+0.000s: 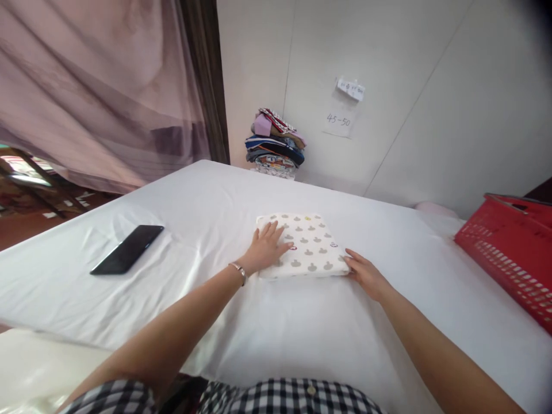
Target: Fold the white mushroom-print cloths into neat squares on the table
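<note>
A folded white cloth [308, 244] with small grey shapes printed on it lies flat on the white-covered table [267, 322]. My left hand [268, 247] rests palm down on its left part, fingers stretched out and spread. At the near right corner of the cloth, my right hand [364, 273] touches the edge with its fingertips. Its fingers look extended and a little apart; their undersides are hidden. A few coloured marks show among the grey shapes.
A black tablet or phone [128, 249] lies on the left of the table. To the right stands a red plastic basket [509, 247]. Folded clothes [276, 144] are stacked against the wall beyond the far edge. A pinkish curtain [107, 75] hangs at the left.
</note>
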{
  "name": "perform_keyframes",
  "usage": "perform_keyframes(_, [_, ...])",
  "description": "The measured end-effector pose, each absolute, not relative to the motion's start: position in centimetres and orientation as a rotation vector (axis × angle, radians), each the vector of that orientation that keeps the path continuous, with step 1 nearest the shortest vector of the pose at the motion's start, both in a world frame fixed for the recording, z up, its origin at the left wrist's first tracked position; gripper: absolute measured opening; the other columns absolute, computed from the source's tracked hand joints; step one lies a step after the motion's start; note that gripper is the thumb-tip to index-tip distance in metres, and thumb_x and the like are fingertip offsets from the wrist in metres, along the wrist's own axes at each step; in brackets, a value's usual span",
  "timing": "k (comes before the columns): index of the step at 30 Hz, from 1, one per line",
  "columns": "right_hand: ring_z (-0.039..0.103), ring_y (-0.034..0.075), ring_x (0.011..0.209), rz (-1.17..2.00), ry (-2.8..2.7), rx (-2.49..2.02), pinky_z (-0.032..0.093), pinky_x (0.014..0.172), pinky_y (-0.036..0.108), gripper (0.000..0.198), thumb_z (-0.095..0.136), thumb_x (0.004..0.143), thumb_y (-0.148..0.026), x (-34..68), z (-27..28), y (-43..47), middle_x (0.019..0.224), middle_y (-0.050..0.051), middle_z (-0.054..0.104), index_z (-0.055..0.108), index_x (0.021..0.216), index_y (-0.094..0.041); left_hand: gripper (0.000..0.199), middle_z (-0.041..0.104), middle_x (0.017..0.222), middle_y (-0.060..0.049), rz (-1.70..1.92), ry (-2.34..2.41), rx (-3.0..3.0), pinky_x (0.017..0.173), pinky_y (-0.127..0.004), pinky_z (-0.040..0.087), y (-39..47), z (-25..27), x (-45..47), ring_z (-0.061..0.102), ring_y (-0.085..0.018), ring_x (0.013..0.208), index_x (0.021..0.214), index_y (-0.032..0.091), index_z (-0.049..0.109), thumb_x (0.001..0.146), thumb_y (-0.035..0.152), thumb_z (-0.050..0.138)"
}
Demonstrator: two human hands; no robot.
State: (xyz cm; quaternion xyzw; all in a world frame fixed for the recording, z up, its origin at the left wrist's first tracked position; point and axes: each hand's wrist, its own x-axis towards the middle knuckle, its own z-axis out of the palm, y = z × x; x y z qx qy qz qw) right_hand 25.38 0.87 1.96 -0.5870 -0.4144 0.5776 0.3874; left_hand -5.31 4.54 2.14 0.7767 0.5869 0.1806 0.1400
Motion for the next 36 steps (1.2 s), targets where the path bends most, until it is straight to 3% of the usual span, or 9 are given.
perform_keyframes(3, [0.054,0.024,0.109,1.497,-1.018,-1.496,0.055,0.08,0.036,0.064,0.063,0.075,-0.042,25.1,2.1,0.8,0.128,0.008,0.052,0.04,0.131,-0.021,0.062,0.022,0.148,-0.006,0.493,1.687,2.307,0.109,-0.047,0.007,2.1,1.3,-4.7,0.011,-0.025,0.137,0.134,0.025,0.035,0.084,0.062,0.029])
perform_keyframes(7, [0.057,0.023,0.102,1.536,-1.048,-1.504,0.055,0.074,0.033,0.051,0.062,0.076,-0.042,24.5,2.2,2.4,0.118,0.009,0.059,0.051,0.121,-0.02,0.062,0.023,0.148,-0.006,0.478,1.763,2.279,0.11,-0.048,0.005,1.6,0.7,-4.3,0.011,-0.026,0.137,0.135,0.023,0.035,0.085,0.06,0.03])
perform_keyframes(12, [0.06,0.022,0.097,1.66,-1.075,-1.401,0.053,0.075,0.033,0.042,0.059,0.078,-0.03,24.2,2.6,3.3,0.115,0.009,0.061,0.052,0.117,-0.018,0.057,0.024,0.147,-0.004,0.529,1.703,2.232,0.11,-0.046,0.009,1.8,0.9,-4.9,0.012,-0.023,0.137,0.133,0.024,0.037,0.086,0.057,0.031])
perform_keyframes(16, [0.061,0.022,0.096,1.705,-1.099,-1.352,0.051,0.079,0.035,0.039,0.055,0.078,-0.027,24.3,2.9,2.2,0.112,0.01,0.063,0.053,0.115,-0.017,0.058,0.018,0.148,-0.011,0.716,1.89,1.969,0.109,-0.041,0.018,1.1,0.9,-5.3,0.013,-0.024,0.136,0.132,0.016,0.037,0.085,0.049,0.039])
perform_keyframes(19, [0.06,0.023,0.099,1.79,-1.108,-1.3,0.049,0.086,0.035,0.037,0.054,0.078,-0.029,24.3,3.1,1.2,0.113,0.01,0.063,0.054,0.113,-0.015,0.063,0.032,0.142,-0.016,0.8,1.964,1.7,0.104,-0.04,0.029,1.0,1.1,-5.8,0.03,-0.028,0.13,0.133,0.014,0.034,0.081,0.048,0.046])
perform_keyframes(22, [0.058,0.024,0.104,1.865,-1.059,-1.304,0.047,0.089,0.035,0.038,0.051,0.081,-0.035,24.2,3.3,0.8,0.117,0.012,0.06,0.055,0.112,-0.013,0.063,0.049,0.129,-0.014,0.831,1.93,1.481,0.096,-0.039,0.038,1.3,1.5,-6.4,0.048,-0.028,0.117,0.132,0.018,0.035,0.077,0.046,0.053])
perform_keyframes(29, [0.057,0.025,0.107,1.907,-0.995,-1.298,0.045,0.092,0.036,0.042,0.057,0.079,-0.042,23.8,3.1,1.7,0.121,0.013,0.058,0.057,0.11,-0.014,0.076,0.054,0.124,-0.017,0.935,1.72,1.084,0.083,-0.035,0.049,1.9,1.9,-7.7,0.059,-0.027,0.102,0.135,0.013,0.03,0.072,0.044,0.062])
perform_keyframes(33, [0.059,0.025,0.103,1.933,-0.839,-1.308,0.046,0.092,0.037,0.044,0.059,0.078,-0.042,23.7,2.5,2.2,0.114,0.012,0.062,0.055,0.111,-0.014,0.06,0.062,0.112,-0.015,0.976,1.405,0.882,0.072,-0.032,0.054,1.3,2.3,-7.6,0.064,-0.025,0.09,0.119,0.013,0.047,0.07,0.042,0.067])
perform_keyframes(36, [0.06,0.025,0.102,1.976,-0.808,-1.333,0.046,0.092,0.038,0.048,0.057,0.078,-0.045,23.6,2.1,2.5,0.113,0.013,0.063,0.053,0.114,-0.014,0.051,0.064,0.109,-0.015,1.042,1.317,0.823,0.072,-0.032,0.055,1.1,2.0,-7.4,0.065,-0.025,0.09,0.111,0.013,0.051,0.07,0.037,0.068])
